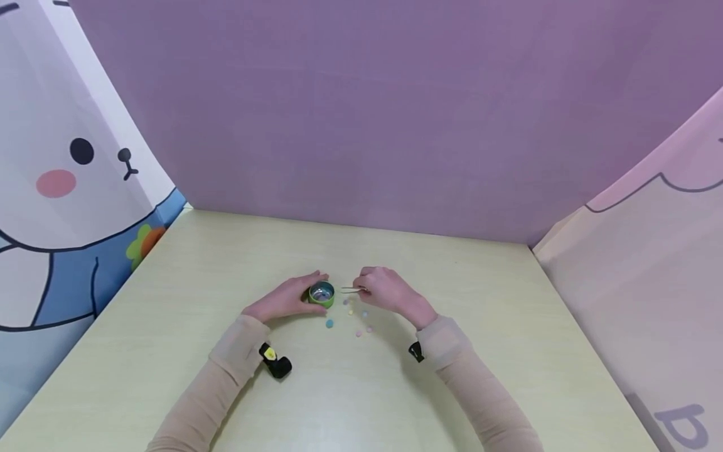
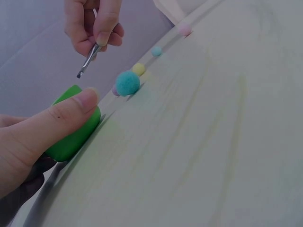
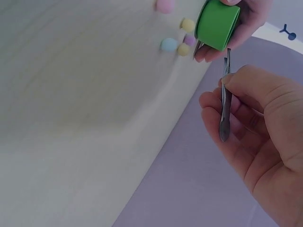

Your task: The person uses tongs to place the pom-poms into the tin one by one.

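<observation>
My left hand [image 1: 289, 296] grips a small round green tin [image 1: 329, 304] with a shiny inside, standing on the table. In the left wrist view the thumb presses along the side of the tin [image 2: 75, 137]. My right hand [image 1: 390, 292] pinches metal tweezers [image 3: 226, 104] between thumb and fingers, just right of the tin. The tips of the tweezers [image 2: 85, 64] are slightly apart, and I see nothing between them. Near the tin lie several small pom-poms, among them a larger teal pom-pom [image 2: 128, 83], a yellow pom-pom [image 2: 138, 69] and a pink pom-pom [image 3: 165, 5].
The pale wooden table [image 1: 350, 395] reaches back to a purple cloth wall [image 1: 361, 125]. Printed cloth panels stand at the left [image 1: 73, 220] and right. Both wrists carry black camera straps, one of them a black mount [image 1: 277, 364] beside the left sleeve.
</observation>
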`<action>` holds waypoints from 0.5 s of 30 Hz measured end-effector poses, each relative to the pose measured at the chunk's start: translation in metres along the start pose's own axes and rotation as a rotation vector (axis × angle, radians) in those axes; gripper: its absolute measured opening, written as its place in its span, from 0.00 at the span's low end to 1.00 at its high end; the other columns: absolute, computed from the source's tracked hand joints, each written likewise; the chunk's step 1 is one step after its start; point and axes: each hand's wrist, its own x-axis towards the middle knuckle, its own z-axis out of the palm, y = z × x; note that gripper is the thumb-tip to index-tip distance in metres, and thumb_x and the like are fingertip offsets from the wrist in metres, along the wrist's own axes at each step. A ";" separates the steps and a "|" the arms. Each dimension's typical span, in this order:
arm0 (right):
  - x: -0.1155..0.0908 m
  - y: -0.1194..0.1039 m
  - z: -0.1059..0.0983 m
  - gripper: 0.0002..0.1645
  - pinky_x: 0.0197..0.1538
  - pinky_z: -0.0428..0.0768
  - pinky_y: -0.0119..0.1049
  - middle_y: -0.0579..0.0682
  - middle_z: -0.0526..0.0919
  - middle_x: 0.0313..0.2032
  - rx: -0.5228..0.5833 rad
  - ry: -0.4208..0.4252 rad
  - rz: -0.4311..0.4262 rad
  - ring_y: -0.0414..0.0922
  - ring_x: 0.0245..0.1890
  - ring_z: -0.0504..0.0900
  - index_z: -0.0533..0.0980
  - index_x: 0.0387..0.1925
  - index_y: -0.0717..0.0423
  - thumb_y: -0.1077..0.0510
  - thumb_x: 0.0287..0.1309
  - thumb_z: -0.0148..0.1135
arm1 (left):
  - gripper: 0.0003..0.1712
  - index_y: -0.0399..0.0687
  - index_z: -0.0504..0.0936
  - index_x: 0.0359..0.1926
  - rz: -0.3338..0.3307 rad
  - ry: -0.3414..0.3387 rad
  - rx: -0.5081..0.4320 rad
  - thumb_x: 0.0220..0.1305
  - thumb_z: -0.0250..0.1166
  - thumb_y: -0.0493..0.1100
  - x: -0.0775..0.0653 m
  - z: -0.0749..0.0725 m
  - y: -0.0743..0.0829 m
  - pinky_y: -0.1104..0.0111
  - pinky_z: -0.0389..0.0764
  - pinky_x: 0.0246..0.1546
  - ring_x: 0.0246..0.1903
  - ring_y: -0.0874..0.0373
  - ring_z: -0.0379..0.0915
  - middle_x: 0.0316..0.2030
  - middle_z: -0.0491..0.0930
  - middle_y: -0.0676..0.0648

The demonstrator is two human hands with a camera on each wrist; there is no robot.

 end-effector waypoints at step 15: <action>-0.015 0.007 0.006 0.08 0.27 0.70 0.24 0.48 0.81 0.26 0.008 -0.031 0.040 0.36 0.24 0.69 0.84 0.29 0.55 0.69 0.54 0.64 | 0.51 0.44 0.63 0.74 0.009 0.003 0.023 0.56 0.72 0.60 -0.001 -0.003 0.003 0.47 0.67 0.70 0.70 0.37 0.63 0.73 0.59 0.31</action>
